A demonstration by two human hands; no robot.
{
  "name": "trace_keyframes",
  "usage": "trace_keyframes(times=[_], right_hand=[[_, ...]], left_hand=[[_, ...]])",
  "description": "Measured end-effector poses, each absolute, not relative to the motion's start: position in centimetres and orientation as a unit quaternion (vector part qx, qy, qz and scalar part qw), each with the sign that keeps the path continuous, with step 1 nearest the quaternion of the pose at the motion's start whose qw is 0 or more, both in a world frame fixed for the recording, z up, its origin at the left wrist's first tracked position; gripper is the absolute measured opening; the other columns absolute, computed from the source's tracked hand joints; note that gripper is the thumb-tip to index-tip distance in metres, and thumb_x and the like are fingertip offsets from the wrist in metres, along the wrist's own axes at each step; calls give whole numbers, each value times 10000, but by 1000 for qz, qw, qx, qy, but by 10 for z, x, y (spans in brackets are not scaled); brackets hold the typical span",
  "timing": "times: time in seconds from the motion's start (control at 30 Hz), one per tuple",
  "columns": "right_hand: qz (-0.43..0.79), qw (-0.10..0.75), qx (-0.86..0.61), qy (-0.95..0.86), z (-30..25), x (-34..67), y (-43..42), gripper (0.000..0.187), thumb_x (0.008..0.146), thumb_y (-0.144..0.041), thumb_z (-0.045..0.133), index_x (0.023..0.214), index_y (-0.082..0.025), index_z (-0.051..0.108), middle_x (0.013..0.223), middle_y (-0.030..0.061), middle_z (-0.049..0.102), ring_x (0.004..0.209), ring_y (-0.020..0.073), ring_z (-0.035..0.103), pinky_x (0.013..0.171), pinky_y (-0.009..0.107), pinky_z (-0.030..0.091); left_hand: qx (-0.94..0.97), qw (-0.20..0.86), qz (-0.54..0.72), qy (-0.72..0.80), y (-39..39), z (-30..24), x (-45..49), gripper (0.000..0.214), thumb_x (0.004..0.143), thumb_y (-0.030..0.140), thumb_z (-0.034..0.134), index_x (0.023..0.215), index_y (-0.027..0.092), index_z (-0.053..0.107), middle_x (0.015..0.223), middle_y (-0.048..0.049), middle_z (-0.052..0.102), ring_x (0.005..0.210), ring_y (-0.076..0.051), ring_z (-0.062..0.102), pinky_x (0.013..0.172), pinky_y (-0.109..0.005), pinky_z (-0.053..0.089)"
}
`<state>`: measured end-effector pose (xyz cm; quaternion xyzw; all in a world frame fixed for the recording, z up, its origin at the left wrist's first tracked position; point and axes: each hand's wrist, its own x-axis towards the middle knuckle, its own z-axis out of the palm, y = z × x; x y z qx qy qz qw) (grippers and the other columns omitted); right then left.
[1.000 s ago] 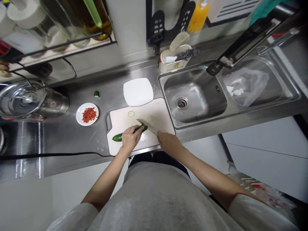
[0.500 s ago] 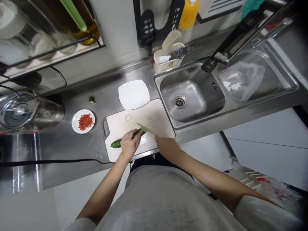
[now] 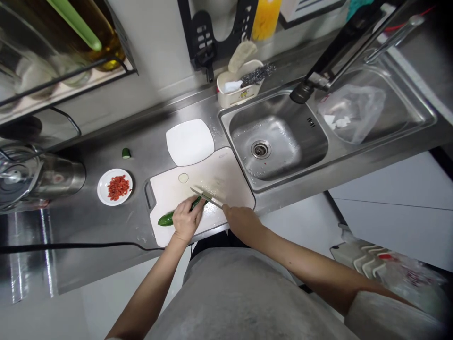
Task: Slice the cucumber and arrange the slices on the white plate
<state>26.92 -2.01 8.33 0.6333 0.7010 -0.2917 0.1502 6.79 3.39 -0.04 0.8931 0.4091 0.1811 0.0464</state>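
Observation:
A green cucumber [image 3: 165,219] lies on the white cutting board [image 3: 226,165], with my left hand [image 3: 186,218] closed over its middle. In my right hand [image 3: 242,222] is the handle of a kitchen knife [image 3: 211,199]; its blade points up and left across the cucumber's right end, close to my left fingertips. One pale round slice [image 3: 183,178] rests flat on the board, above my left hand. Part of the cucumber is hidden under my left fingers. Beyond the board's upper edge sits a white square plate [image 3: 190,141].
To the left are a small white dish [image 3: 101,189] of red bits and a cucumber stub [image 3: 126,153]. A metal sink [image 3: 279,141] adjoins the board on the right, under a black faucet [image 3: 300,92]. A black cord [image 3: 88,245] runs along the counter.
The whole view has shifted slightly. The knife blade's angle has turned a little, and more of its flat side shows. Both hands keep their holds.

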Motion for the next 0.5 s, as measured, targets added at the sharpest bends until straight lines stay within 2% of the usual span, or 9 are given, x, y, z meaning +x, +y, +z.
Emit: trace_keyframes(times=[0.23,0.5], right_hand=[[-328,128,636,686,78,266,-19,322,886,-63,305,1072,-137,557,814,141,695,813,273,689,646,340,500],[-320,112,632,697,76,265,-16,316,887,-60,310,1055,-111,572,793,154,686,789,283,689,630,345,499]], left_hand=[[893,51,181,409,33,-2,67,301,878,245,552,1150,294,669,1116,-62,667,966,-187,611,830,-308,455],[893,45,175,413,31,-5,67,304,877,249,553,1152,305,670,1112,-60,670,963,-197,609,824,-317,455]])
